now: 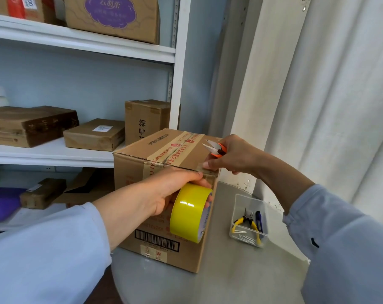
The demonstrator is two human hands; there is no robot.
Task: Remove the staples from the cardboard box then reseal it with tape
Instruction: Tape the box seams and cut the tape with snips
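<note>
Cardboard box (164, 216) upright on grey round table (241, 270), flaps closed, printed tape along top seam

Left hand (164, 194) curled round yellow tape roll (189, 212), held against front upper edge of box

Right hand (234, 156) gripping orange-handled snips (214, 148), blades apart above near right top corner; fingertips pressing clear tape strip (205, 168) onto that corner

Clear tray (237, 216) right of box, holding yellow-handled pliers (246, 222), blue utility knife (259, 220), loose staples (245, 238)
</note>
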